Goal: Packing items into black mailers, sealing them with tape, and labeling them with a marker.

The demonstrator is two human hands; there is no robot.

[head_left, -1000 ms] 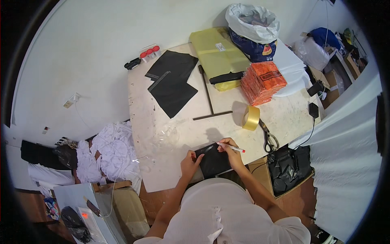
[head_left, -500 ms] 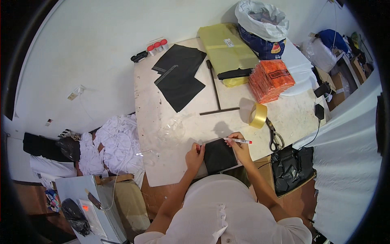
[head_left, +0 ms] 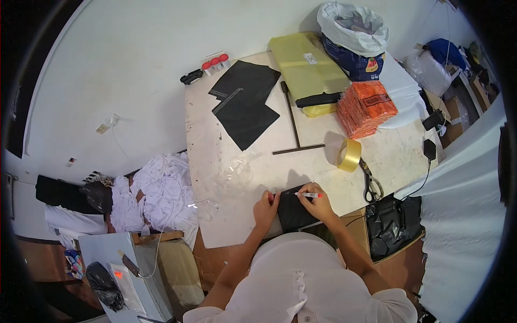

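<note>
A flat black rectangular piece [head_left: 294,213], perhaps a folded bag, lies at the table's near edge. My right hand [head_left: 319,203] grips a white marker [head_left: 311,195] with a red end, its tip over the upper part of the black piece. A faint light mark shows near that far edge. My left hand [head_left: 265,211] is closed at the piece's upper left corner, pinching a small red piece [head_left: 271,198] that looks like a cap.
Beyond lie black bags [head_left: 245,116], a dark T-shaped bar [head_left: 293,121], a yellow package [head_left: 307,59] and stacked orange packets [head_left: 366,107]. A tape roll [head_left: 350,155] and scissors [head_left: 370,183] sit right. White cloth [head_left: 161,183] is heaped left of the table [head_left: 215,226].
My right hand has brought the marker tip from the black piece's far right corner inward over its surface. The red piece now shows in my left hand. The whole view has shifted slightly.
</note>
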